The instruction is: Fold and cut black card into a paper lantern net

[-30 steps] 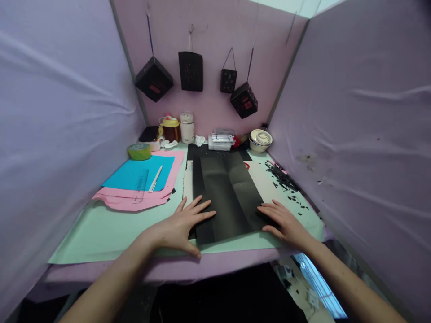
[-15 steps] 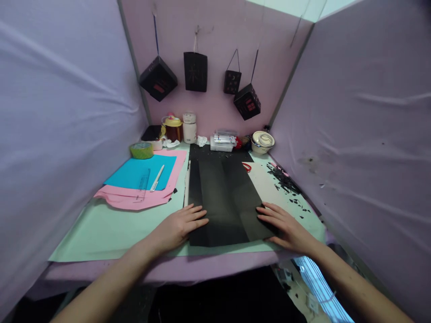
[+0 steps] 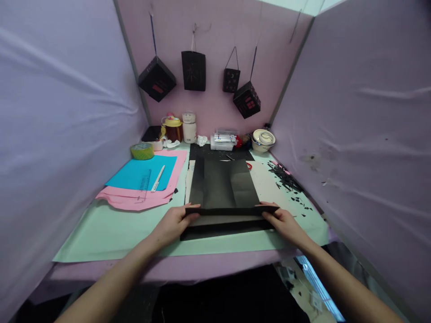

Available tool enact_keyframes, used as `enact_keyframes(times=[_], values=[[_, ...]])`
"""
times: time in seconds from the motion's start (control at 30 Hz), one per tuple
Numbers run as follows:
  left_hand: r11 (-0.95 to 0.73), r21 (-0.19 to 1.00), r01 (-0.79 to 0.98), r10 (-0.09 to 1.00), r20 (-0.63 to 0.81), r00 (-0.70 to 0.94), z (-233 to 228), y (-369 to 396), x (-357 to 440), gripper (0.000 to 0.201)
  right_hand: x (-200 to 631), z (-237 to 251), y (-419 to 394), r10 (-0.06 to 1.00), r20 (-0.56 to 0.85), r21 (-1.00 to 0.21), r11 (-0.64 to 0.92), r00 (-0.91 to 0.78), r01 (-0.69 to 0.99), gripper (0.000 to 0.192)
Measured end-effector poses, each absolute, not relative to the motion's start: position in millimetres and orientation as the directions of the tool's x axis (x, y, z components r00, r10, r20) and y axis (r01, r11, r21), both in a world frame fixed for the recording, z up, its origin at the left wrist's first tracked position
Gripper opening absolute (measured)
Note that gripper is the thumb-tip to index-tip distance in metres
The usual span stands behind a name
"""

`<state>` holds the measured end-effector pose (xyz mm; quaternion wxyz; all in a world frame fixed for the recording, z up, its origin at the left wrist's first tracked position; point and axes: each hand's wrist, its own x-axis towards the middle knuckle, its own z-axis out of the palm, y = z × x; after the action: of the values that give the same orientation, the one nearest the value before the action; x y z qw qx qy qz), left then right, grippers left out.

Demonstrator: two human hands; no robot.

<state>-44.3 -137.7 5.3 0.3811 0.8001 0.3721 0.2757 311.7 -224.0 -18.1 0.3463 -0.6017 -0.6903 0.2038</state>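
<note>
A large sheet of black paper [image 3: 220, 184] with long creases lies before me, its near edge raised and bent over in a narrow strip. My left hand [image 3: 177, 222] pinches the left end of that strip between thumb and fingers. At the right end, my right hand [image 3: 282, 223] grips the same strip in a like way. Under the raised edge shows another dark strip of paper [image 3: 225, 229], flat on the table. Some of the fingertips are hidden behind the fold. A white board [image 3: 266, 184] lies partly beneath the black sheet.
Left, blue paper [image 3: 141, 172] on pink paper [image 3: 128, 202] carries a clear ruler [image 3: 144, 185] and a white pen [image 3: 157, 178]. A tape roll [image 3: 142, 151] stands behind. Black scraps [image 3: 286, 177] litter the right. Several black paper boxes, one a lantern-like box [image 3: 194, 71], hang behind.
Both hands lay flat on the sheet's sides before. Now they grip its near edge, which has come up and folded away from me, uncovering a dark strip below.
</note>
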Motion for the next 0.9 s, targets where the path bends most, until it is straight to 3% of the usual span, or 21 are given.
enact_keyframes(times=[0.07, 0.17, 0.3, 0.4, 0.5, 0.6, 0.7, 0.8, 0.9], values=[[-0.312, 0.825, 0.470, 0.912, 0.121, 0.393, 8.4, -139.9, -37.6, 0.026, 304.6, -14.8, -221.7, 0.980, 0.169, -0.740, 0.059, 0.101, 0.670, 0.038], [-0.260, 0.761, 0.594, 0.964, 0.176, 0.197, 10.4, -139.4, -29.3, 0.037, 295.9, -12.3, -215.0, 0.955, 0.198, -0.708, -0.017, 0.222, 0.706, 0.048], [-0.290, 0.724, 0.625, 0.953, 0.277, 0.121, 8.4, -133.6, -24.9, 0.028, 287.8, -16.6, -202.6, 0.887, 0.361, -0.508, -0.072, 0.288, 0.859, 0.057], [-0.280, 0.714, 0.641, 0.954, 0.281, 0.103, 5.6, -129.9, -23.1, 0.042, 283.2, -18.5, -193.6, 0.874, 0.350, -0.367, -0.204, 0.338, 0.908, 0.059], [-0.266, 0.579, 0.770, 0.957, 0.257, 0.138, 2.7, -127.1, -19.2, 0.050, 278.6, -15.2, -186.5, 0.894, 0.264, -0.233, -0.304, 0.361, 0.924, 0.056], [-0.265, 0.352, 0.898, 0.953, 0.237, 0.188, 1.6, -125.9, -15.7, 0.048, 273.2, -10.9, -183.2, 0.898, 0.219, -0.101, -0.367, 0.381, 0.925, 0.051], [-0.324, 0.149, 0.934, 0.907, 0.331, 0.262, 3.5, -127.8, -14.0, 0.042, 268.2, -9.8, -183.8, 0.888, 0.248, -0.068, -0.382, 0.387, 0.922, 0.048], [-0.524, 0.027, 0.852, 0.785, 0.404, 0.470, 4.9, -132.8, -7.1, 0.035, 266.0, -12.0, -185.3, 0.888, 0.277, -0.083, -0.359, 0.368, 0.930, 0.047], [-0.792, 0.046, 0.609, 0.598, 0.263, 0.757, 1.0, -139.8, 9.5, 0.039, 268.2, -14.1, -185.5, 0.898, 0.263, -0.096, -0.341, 0.354, 0.935, 0.045]])
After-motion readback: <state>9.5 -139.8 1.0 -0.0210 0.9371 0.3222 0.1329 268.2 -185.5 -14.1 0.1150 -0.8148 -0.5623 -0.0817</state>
